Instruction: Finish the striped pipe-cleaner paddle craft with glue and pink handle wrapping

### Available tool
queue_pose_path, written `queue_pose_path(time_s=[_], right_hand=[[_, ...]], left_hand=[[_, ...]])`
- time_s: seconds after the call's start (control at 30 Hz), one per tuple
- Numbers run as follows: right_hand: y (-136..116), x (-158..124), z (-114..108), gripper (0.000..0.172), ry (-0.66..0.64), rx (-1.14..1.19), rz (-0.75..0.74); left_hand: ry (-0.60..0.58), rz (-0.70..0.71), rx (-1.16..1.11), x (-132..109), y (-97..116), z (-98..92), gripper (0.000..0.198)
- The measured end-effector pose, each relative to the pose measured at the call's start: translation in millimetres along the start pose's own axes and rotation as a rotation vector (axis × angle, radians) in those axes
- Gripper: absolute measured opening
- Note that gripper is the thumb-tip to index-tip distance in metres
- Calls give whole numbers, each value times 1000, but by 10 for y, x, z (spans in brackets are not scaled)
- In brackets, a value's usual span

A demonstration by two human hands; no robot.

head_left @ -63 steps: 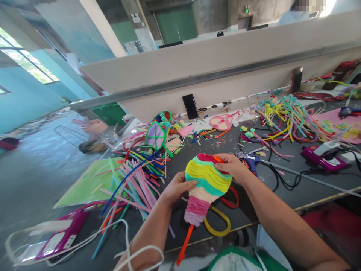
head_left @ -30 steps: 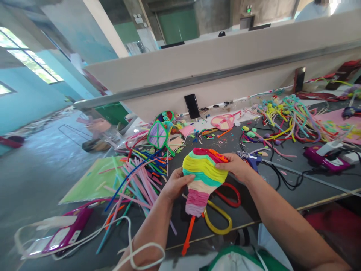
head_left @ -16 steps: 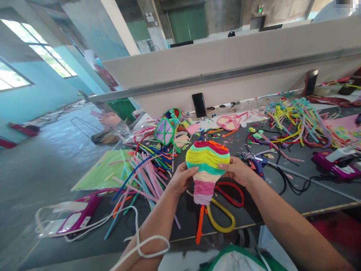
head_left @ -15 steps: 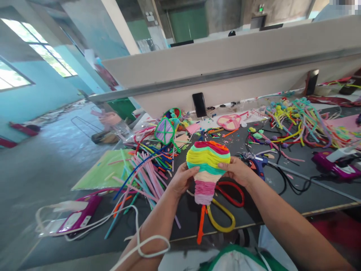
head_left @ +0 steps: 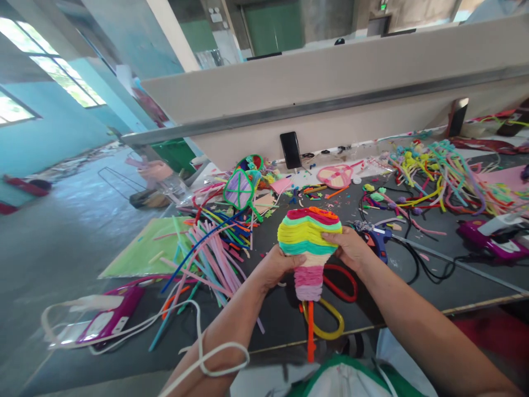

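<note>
A striped piece (head_left: 309,242) of stacked pipe-cleaner bands is held just above the dark surface (head_left: 433,281), at the middle of the frame. It is gripped at its left edge by the left hand (head_left: 278,267), whose fingers are curled shut where the bands narrow. The right edge is pinched by the right hand (head_left: 351,248), with the thumb laid on the green band and the fingers hidden behind.

The step in hand is judged to be one of holding the piece up and squaring it for a look at its face. Any further handling calls for a light grip kept on both edges, so that the soft bands are not crushed or pulled apart.

The long axis stands almost upright in the frame. The wide red and orange end points to the top of the frame. The orange stem (head_left: 310,336) points to the bottom edge.

A red loop (head_left: 346,281) and a yellow loop (head_left: 328,328) lie beneath it. Loose pipe cleaners (head_left: 210,253) are spread to the left, and a blue glue gun (head_left: 378,242) lies just right of the right hand.
</note>
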State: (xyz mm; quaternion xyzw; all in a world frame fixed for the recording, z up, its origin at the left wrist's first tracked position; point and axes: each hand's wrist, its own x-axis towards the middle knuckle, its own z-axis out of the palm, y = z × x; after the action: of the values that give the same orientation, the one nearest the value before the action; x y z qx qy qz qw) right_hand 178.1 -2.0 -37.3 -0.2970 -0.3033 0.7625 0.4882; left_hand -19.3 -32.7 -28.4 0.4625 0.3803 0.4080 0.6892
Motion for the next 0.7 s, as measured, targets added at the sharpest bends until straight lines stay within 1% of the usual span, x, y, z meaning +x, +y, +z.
queue_pose_path(time_s=[0.17, 0.3, 0.37, 0.43, 0.5, 0.63, 0.7], right_hand=[[-69, -15, -20, 39, -76, 18, 55], [-91, -26, 3, 31, -70, 70, 43], [-86, -29, 25, 29, -64, 75, 47], [-78, -31, 42, 28, -57, 73, 57], [-71, -28, 44, 28, -52, 69, 72], [-69, -16, 18, 30, -78, 65, 84], [-69, -15, 11, 29, -90, 59, 86]], left_hand=[[-4, -6, -6, -5, 20, 17, 48], [-6, -24, -34, -6, 32, -15, 51], [30, -7, -73, 3, 28, -63, 50], [82, 42, -121, 14, 26, -108, 48], [100, 74, -145, 20, 27, -136, 45], [52, 51, -128, 13, 37, -150, 40], [52, 47, -137, 13, 48, -151, 39]])
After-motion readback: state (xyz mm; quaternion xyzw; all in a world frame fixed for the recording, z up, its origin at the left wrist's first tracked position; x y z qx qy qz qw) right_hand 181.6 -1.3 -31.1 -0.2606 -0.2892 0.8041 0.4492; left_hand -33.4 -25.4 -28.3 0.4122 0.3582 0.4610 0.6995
